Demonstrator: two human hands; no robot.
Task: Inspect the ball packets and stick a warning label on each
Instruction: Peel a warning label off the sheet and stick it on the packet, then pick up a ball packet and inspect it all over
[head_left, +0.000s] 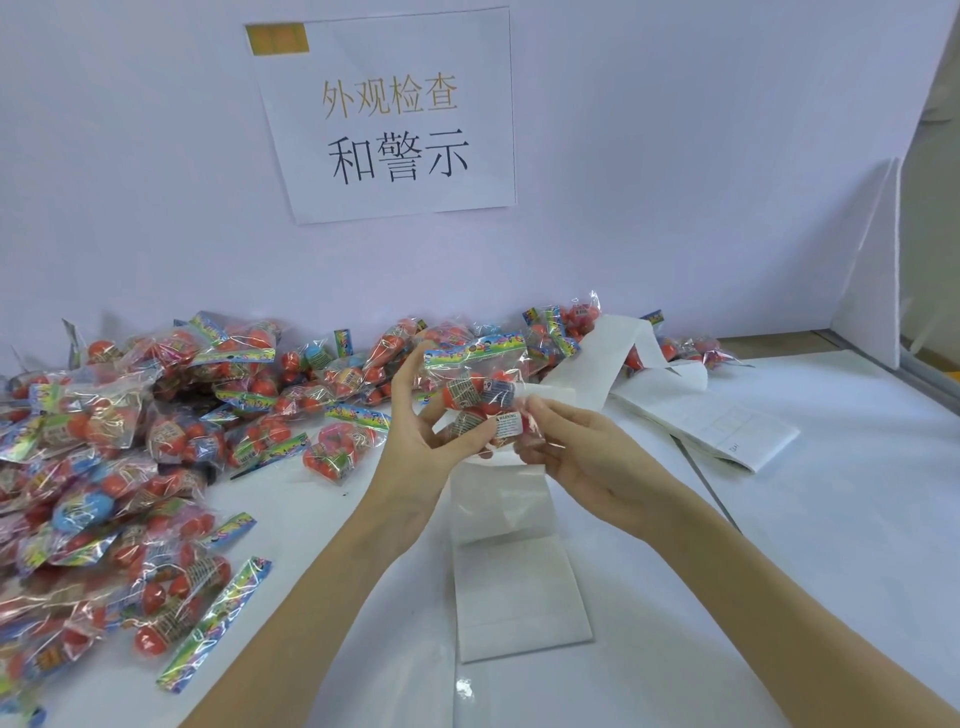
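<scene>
I hold one ball packet (475, 384) up above the desk (810, 545), in front of me. My left hand (415, 436) grips it from the left side, thumb and fingers curled round the clear plastic, with the orange balls showing through. My right hand (566, 447) pinches the packet's lower right edge, its fingertips right at a small white warning label (505, 423) on the plastic. Beneath my hands a strip of white label backing paper (514, 582) runs across the desk toward the wall. A big heap of ball packets (130, 452) lies to my left, and a printed sign (389, 114) hangs on the wall behind.
</scene>
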